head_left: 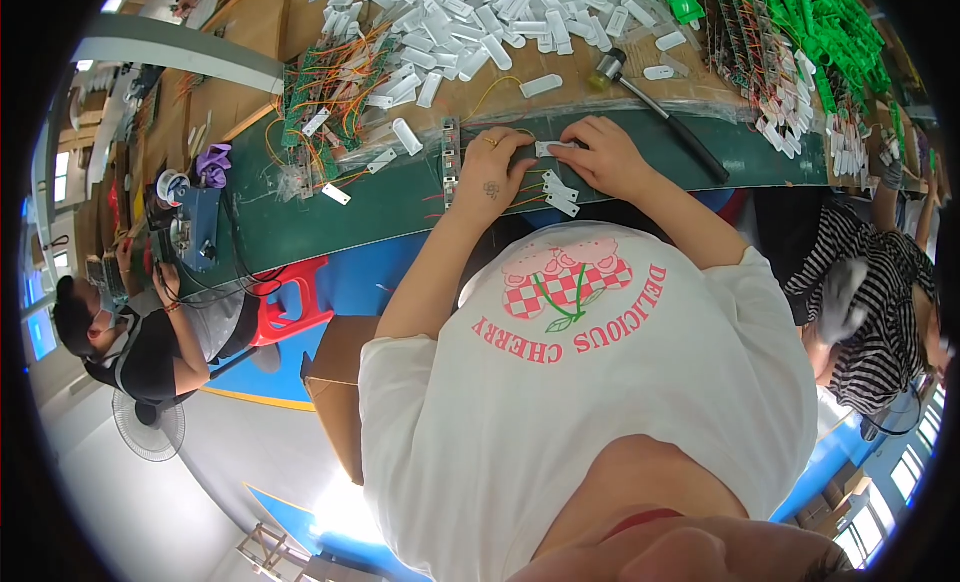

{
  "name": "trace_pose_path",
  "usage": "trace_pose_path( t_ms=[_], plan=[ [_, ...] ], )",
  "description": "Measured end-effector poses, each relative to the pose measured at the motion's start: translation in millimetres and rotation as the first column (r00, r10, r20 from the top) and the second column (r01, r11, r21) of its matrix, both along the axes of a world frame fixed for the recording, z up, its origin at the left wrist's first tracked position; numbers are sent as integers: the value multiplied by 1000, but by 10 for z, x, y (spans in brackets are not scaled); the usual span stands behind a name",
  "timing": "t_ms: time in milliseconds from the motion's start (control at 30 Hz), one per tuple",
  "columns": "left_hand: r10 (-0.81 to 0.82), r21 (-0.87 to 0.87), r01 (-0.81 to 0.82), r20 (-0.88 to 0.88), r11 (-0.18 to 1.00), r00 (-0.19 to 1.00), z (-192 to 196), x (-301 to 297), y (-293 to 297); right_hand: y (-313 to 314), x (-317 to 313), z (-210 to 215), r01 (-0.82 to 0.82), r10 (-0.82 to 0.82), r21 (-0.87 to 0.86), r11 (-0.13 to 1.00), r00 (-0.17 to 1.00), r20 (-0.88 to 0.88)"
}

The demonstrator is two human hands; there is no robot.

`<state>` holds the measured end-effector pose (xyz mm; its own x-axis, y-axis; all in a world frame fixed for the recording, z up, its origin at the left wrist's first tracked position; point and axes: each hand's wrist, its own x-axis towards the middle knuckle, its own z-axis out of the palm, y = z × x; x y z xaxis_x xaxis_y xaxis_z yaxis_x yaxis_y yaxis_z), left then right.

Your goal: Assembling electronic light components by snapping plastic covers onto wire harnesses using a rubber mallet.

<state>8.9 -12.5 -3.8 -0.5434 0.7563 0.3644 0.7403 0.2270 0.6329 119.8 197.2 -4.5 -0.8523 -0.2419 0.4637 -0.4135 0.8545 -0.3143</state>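
Over the green table edge, both my hands meet at a small white plastic piece (546,149). My right hand (612,162) pinches it, thumb and fingertips on its right part. My left hand (497,164) is curled at its left end, by a thin yellow wire; what its fingertips hold is too small to tell. Just left of that hand stands a narrow strip of circuit boards (450,162). Several white tag-like pieces (561,194) with thin wires lie below and between my hands.
White plastic casings (480,32) are heaped beyond my hands. A black-handled hammer (665,117) lies to the right, near green parts (830,32). Wired green boards (330,92) and a blue device (197,227) are leftward. One person sits on each side.
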Motion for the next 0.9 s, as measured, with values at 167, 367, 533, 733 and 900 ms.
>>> trace_pose_path(
  t_ms=[167, 367, 533, 733, 900],
  plan=[
    [-57, -2, 57, 6, 998, 998, 33, -25, 21, 3, -15, -23, -11, 11, 12, 1000, 999, 45],
    [-114, 10, 114, -17, 993, 993, -38, -24, 78, 27, -27, -19, -25, 27, -48, 999, 999, 41],
    [-121, -14, 121, -7, 993, 993, 0, -6, 89, 42, -16, 6, -14, 17, -61, 998, 999, 46],
    [-92, -22, 94, 57, 995, 994, -19, -23, 50, 418, -38, 230, 308, -303, -152, 939, 951, 51],
    [-103, -30, 105, 68, 994, 992, 21, -19, 66, 1603, 1, 9, 643, -645, -48, 764, 764, -29]
  ],
)
